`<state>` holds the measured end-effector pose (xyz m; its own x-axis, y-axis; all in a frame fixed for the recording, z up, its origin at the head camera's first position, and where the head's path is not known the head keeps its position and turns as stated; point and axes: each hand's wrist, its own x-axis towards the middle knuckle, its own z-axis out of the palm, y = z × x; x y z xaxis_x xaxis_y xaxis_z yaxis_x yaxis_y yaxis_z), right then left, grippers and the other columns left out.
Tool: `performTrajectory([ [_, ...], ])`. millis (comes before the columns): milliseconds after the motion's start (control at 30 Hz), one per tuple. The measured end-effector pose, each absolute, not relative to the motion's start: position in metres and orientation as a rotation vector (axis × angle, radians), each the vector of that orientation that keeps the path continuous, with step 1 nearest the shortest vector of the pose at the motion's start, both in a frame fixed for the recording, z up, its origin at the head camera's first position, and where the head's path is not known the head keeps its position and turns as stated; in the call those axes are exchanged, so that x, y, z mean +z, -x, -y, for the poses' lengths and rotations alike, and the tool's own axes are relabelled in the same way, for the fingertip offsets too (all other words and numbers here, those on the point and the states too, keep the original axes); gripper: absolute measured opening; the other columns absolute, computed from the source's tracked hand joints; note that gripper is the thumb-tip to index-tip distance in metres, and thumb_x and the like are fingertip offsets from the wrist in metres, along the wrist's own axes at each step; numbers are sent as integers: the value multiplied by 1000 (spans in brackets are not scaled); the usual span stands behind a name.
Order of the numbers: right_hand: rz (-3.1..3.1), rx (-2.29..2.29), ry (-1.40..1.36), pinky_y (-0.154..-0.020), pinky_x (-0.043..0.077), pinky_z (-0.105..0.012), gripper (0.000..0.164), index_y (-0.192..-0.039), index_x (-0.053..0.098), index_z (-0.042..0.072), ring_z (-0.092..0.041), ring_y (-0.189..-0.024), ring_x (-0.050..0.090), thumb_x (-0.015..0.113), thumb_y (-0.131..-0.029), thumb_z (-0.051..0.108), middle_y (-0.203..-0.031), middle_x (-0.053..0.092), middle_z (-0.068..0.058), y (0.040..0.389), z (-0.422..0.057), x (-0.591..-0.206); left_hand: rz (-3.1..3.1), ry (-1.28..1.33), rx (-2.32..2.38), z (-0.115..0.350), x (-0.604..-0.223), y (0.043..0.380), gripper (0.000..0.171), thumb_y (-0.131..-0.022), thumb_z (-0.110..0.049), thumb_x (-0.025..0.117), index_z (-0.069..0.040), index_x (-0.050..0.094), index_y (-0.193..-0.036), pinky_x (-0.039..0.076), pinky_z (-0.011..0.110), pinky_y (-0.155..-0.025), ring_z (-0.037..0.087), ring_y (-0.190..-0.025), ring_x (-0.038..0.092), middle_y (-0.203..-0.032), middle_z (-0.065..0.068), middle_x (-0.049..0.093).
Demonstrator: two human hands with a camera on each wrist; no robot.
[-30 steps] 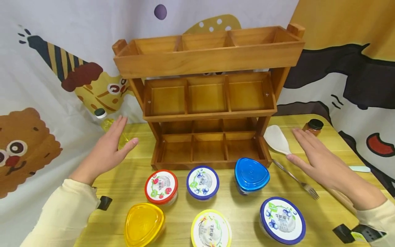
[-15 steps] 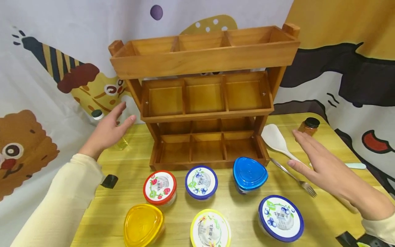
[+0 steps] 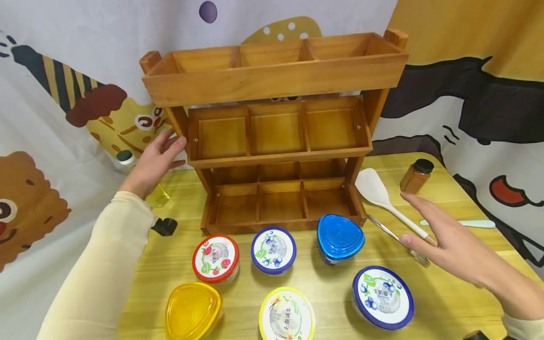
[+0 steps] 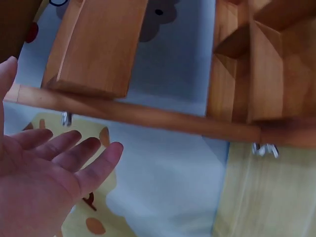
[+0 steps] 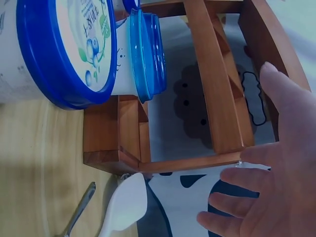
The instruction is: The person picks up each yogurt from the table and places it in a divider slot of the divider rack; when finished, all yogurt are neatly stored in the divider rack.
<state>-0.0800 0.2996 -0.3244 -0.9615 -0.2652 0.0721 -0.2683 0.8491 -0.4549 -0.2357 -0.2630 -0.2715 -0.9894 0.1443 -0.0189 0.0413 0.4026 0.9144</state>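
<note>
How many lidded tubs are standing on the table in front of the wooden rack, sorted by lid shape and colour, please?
Round tubs with blue-rimmed lids: 2
Round tub with red-rimmed lid: 1
Round tub with yellow-rimmed lid: 1
Tub with blue triangular lid: 1
Tub with yellow triangular lid: 1
Total: 6

Head view forward and down, nearer wrist views, shared rack
</note>
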Motion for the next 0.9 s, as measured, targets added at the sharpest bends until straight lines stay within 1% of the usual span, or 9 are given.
performTrajectory([
  [167, 3035, 750, -442, -83, 37, -80, 89, -158, 20, 22, -53, -130, 39, 73, -88, 38, -154, 33, -23, 71, -299, -329, -2546, -103, 1673, 252, -271, 243, 96, -94, -59, 50, -18, -8, -159, 34, 49, -116, 27, -150, 22, -167, 9, 4],
  [200, 3028, 759, -448, -83, 38, -80, 89, -158, 20, 22, -53, -128, 41, 73, -87, 37, -154, 33, -23, 70, -299, -330, -2554, -92, 1676, 250, -272, 245, 96, -94, -59, 51, -18, -7, -159, 34, 49, -116, 27, -149, 23, -167, 9, 5],
  [267, 3011, 788, -464, -80, 39, -79, 90, -157, 21, 24, -54, -124, 45, 75, -86, 35, -154, 34, -21, 67, -299, -332, -2571, -75, 1692, 247, -273, 248, 92, -95, -57, 52, -18, -1, -160, 34, 48, -116, 28, -147, 29, -166, 10, 11],
  [367, 2987, 852, -498, -80, 42, -77, 91, -157, 21, 26, -58, -119, 49, 76, -85, 30, -154, 35, -20, 62, -298, -336, -2597, -70, 1720, 244, -276, 252, 80, -97, -51, 53, -21, 13, -159, 37, 47, -115, 29, -141, 39, -162, 11, 25],
  [400, 2986, 869, -507, -81, 42, -77, 91, -157, 20, 27, -59, -118, 49, 76, -85, 29, -155, 35, -20, 61, -298, -337, -2608, -71, 1724, 243, -277, 253, 76, -97, -49, 54, -22, 18, -158, 38, 47, -114, 29, -138, 42, -160, 11, 30],
  [467, 2990, 894, -516, -83, 42, -76, 93, -158, 19, 29, -59, -119, 49, 77, -85, 28, -155, 36, -20, 58, -299, -340, -2619, -63, 1731, 243, -280, 254, 71, -98, -47, 54, -22, 22, -157, 40, 46, -112, 29, -134, 46, -157, 11, 35],
  [633, 3000, 920, -506, -85, 40, -75, 93, -158, 17, 31, -57, -121, 49, 77, -85, 26, -154, 36, -22, 53, -300, -346, -2640, -58, 1719, 246, -284, 256, 69, -98, -49, 52, -19, 29, -155, 44, 40, -106, 22, -126, 50, -150, 12, 43],
  [800, 2989, 949, -519, -83, 43, -75, 94, -158, 18, 30, -56, -119, 51, 77, -85, 25, -154, 37, -21, 53, -296, -348, -2666, -59, 1696, 245, -286, 258, 68, -97, -52, 50, -17, 34, -153, 46, 34, -100, 17, -120, 52, -145, 11, 48],
  [900, 2998, 928, -548, -87, 51, -63, 94, -157, 19, 31, -49, -121, 53, 78, -85, 28, -154, 38, -17, 58, -289, -349, -2666, -52, 1701, 244, -286, 260, 68, -97, -52, 50, -17, 35, -153, 46, 36, -101, 18, -120, 52, -145, 11, 48],
])
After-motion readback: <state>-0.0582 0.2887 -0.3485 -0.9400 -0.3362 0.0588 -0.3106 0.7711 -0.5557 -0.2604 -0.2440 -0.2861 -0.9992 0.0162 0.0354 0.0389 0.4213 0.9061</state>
